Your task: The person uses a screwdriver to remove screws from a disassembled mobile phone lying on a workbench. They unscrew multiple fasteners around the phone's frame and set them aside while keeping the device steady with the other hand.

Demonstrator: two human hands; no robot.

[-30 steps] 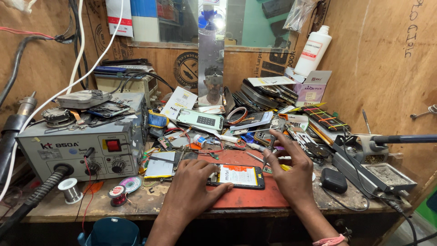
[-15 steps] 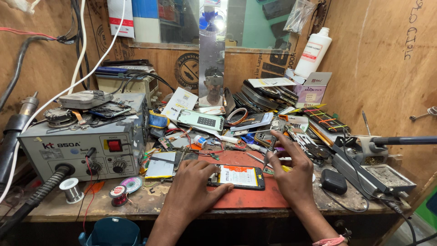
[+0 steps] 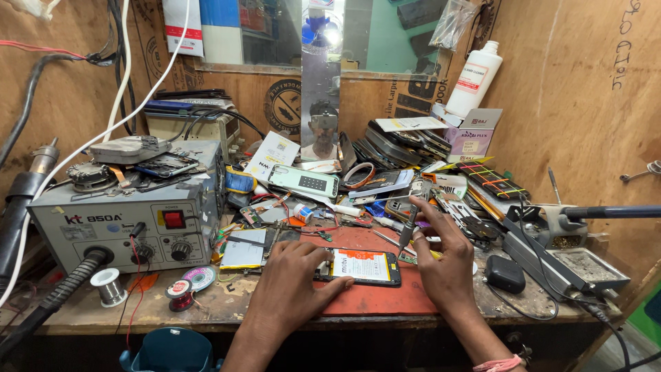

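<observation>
The right hand point(image 3: 447, 265) pinches a thin metal tool point(image 3: 406, 233), probably tweezers, between thumb and fingers, its tip just above the right end of the opened phone point(image 3: 358, 267). The left hand point(image 3: 292, 279) lies flat, fingers closed on nothing, pressing the phone's left end onto the red mat point(image 3: 385, 300) near the front edge of the workbench point(image 3: 227, 306). A grey rework station point(image 3: 124, 217) stands at the left edge, 2 wire spools point(image 3: 110, 286) before it. Good practice here: keep the phone pinned and move the tip slowly.
</observation>
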